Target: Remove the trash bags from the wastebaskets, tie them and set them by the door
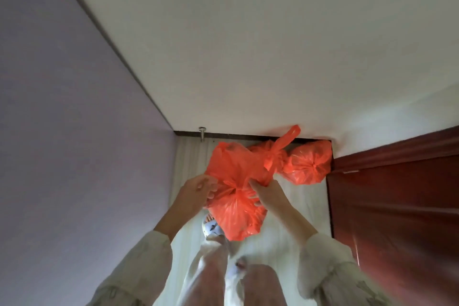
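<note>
Sleeves: I'm seeing both pale sleeves coming in from six o'clock, with my legs and a slippered foot below the load.
Left hand: the left hand is working at nine o'clock of the knot; its fingers are curling onto the plastic at the bag's neck, though blur is hiding exactly how the grip is closing.
Right hand: the right hand is pinching the gathered plastic at three o'clock of the knot, fingers pressed together on it.
Held bag: the orange trash bag is hanging between both hands above the pale floor, its gathered neck pointing toward me and toward twelve o'clock, its long axis running from neck down to the sagging bottom at six o'clock.
Doing it well: I judge I'm finishing the tie; I should be pulling the two ends apart evenly, keeping the neck bunched tight so nothing is spilling, then lowering it instead of dropping it.
Bags beyond: a tied bag with loose handles and another tied bag are lying at twelve to one o'clock against the baseboard.
Door: the red-brown door is standing at three o'clock, just beside them.
Doorstop: a small metal doorstop is sitting at eleven o'clock.
</note>
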`<action>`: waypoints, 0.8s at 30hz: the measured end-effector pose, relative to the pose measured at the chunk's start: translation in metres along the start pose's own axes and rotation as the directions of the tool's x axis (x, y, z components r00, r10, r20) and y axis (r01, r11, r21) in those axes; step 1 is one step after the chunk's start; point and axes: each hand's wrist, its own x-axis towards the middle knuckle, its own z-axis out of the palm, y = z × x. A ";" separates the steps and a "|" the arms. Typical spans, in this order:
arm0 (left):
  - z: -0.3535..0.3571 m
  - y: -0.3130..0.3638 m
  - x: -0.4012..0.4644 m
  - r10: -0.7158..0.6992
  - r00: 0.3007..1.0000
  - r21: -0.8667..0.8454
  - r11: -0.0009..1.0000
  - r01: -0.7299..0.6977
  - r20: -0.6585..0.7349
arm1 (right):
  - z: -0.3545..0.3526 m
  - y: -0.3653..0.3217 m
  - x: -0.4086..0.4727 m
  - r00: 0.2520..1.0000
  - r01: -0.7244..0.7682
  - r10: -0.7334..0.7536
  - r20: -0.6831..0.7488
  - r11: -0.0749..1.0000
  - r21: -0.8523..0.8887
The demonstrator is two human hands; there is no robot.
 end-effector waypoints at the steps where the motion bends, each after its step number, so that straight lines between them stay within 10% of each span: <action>1: 0.000 -0.003 0.017 -0.020 1.000 0.004 1.000 0.020 -0.005 | 0.003 -0.002 0.021 1.000 -0.023 0.023 0.007 1.000 0.020; 14: 0.038 -0.116 0.211 -0.117 0.990 0.098 0.987 0.125 -0.079 | 0.084 0.029 0.277 0.938 -0.344 0.271 0.218 0.807 0.480; 24: 0.039 -0.195 0.280 -0.175 0.977 0.097 0.978 0.187 -0.118 | 0.103 0.081 0.383 0.915 -0.399 0.300 0.269 0.776 0.489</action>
